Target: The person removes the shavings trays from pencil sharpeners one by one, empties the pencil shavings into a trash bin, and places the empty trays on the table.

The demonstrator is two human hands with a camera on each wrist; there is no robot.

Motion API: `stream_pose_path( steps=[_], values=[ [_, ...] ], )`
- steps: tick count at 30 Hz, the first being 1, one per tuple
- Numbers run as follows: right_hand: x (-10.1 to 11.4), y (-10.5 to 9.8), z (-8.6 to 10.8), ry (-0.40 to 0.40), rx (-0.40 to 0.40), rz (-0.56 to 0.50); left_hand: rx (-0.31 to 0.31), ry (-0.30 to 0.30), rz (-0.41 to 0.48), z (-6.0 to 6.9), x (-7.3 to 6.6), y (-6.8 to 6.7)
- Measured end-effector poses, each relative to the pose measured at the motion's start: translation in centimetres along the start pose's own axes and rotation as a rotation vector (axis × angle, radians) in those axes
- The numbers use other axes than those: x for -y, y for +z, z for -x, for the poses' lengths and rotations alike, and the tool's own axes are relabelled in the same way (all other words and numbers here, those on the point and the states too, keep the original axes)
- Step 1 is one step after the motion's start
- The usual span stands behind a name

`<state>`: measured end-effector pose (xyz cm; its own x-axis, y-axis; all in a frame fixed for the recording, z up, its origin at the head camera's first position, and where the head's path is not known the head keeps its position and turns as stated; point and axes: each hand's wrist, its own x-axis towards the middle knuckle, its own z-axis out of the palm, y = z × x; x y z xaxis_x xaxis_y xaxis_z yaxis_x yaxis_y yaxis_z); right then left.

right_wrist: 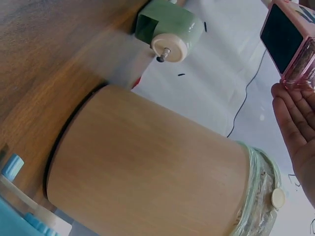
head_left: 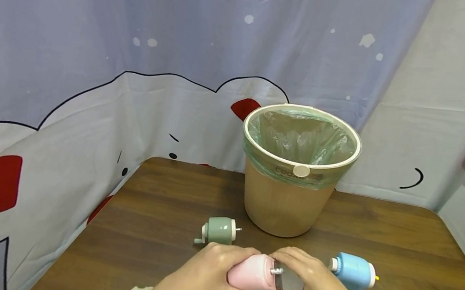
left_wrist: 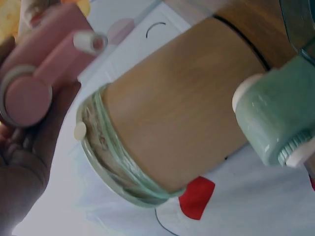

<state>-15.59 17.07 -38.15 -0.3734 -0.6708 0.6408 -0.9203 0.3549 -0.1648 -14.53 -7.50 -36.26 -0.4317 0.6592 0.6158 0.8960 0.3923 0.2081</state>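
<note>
My left hand [head_left: 207, 271] grips the body of a pink hand-crank pencil sharpener [head_left: 247, 275], held above the table's near side. The crank appears in the left wrist view, and a metal stub sticks out of the opposite face. From the other side, my right hand [head_left: 307, 279] pinches the sharpener's clear box-like part [right_wrist: 302, 66] between thumb and fingers. Beside that part, a dark square face [right_wrist: 281, 39] shows in the right wrist view. How far the clear part sits inside the body, I cannot tell.
Behind the hands stands a beige trash bin [head_left: 283, 203] with a green-tinted liner [head_left: 302, 134]. A green crank sharpener [head_left: 220, 230] lies left of the bin's base, a blue one [head_left: 353, 273] to the right. Printed cloth [head_left: 175, 119] hangs along the wooden table's [head_left: 398, 240] far edge.
</note>
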Motion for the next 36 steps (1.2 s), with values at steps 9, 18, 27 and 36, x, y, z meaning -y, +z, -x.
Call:
stream_pose_path(
  steps=[9,18,27,36],
  values=[
    [-0.26,0.31,0.06,0.005,-0.038,0.045,-0.008,-0.06,0.018,-0.08,0.16,0.33],
    [-0.27,0.29,0.16,0.013,0.001,0.011,0.056,-0.021,-0.047,-0.26,0.46,0.13],
    [-0.59,0.42,0.11,0.015,-0.061,0.034,0.012,-0.079,-0.047,-0.42,0.17,0.54],
    [-0.66,0.61,0.5,0.027,-0.06,0.003,0.006,-0.02,-0.073,-0.43,0.45,0.75]
  ],
)
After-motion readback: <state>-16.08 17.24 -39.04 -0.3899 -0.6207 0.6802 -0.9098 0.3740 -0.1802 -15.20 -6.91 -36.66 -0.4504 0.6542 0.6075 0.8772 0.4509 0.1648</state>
